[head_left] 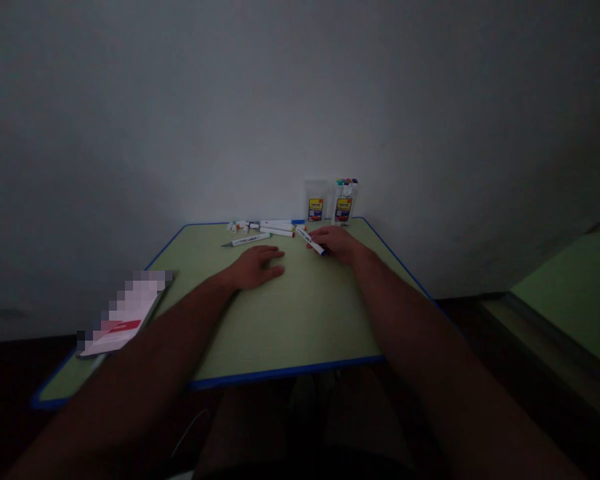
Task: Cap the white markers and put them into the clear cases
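Note:
My right hand grips a white marker with a dark blue end, held at a slant over the far part of the table. My left hand rests on the tabletop with its fingers apart and nothing in it. Just beyond the left hand lies an uncapped marker with a grey tip pointing left. Several white markers with coloured ends lie in a loose group behind it, next to small white caps.
Against the wall stand a clear marker case and a second case holding upright markers. A pinkish book or magazine lies at the table's left edge. The green table has a blue rim.

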{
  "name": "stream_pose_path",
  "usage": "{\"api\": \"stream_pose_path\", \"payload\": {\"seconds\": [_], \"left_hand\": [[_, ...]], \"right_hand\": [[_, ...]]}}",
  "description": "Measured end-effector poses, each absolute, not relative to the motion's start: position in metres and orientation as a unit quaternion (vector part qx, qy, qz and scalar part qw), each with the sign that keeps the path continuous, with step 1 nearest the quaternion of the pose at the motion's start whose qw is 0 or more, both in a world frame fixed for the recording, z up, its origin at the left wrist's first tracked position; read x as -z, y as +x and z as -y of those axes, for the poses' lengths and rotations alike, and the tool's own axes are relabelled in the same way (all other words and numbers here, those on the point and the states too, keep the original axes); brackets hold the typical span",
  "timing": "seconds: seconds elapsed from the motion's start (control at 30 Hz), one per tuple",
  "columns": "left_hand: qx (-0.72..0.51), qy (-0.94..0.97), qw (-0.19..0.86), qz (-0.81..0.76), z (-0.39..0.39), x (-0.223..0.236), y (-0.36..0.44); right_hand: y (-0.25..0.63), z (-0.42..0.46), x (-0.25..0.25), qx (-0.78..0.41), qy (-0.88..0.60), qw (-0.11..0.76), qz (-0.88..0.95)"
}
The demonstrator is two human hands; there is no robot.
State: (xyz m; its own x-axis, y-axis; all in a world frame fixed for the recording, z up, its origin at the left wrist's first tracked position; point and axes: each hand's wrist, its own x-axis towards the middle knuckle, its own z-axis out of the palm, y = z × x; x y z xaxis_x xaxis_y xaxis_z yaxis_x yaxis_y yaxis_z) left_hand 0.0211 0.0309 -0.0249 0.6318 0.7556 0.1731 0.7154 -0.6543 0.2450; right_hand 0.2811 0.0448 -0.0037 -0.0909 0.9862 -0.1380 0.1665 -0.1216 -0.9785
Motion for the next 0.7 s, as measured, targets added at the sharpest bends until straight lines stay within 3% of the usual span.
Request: {"api": "stream_pose_path", "payload": {"seconds": [0.4,0.7], "left_hand": [[-0.147,0.886,0.089,-0.430,-0.023,0.020,0.023],[-0.213,0.738,0.004,-0.640,-0.043,-0.011,0.013]], "right_hand": [[0.278,-0.042,0.001,-0.464,-0.552,0.364,0.590],[0.280,-0.048,0.005,-0.384,-0.597,0.344,0.615]]}}
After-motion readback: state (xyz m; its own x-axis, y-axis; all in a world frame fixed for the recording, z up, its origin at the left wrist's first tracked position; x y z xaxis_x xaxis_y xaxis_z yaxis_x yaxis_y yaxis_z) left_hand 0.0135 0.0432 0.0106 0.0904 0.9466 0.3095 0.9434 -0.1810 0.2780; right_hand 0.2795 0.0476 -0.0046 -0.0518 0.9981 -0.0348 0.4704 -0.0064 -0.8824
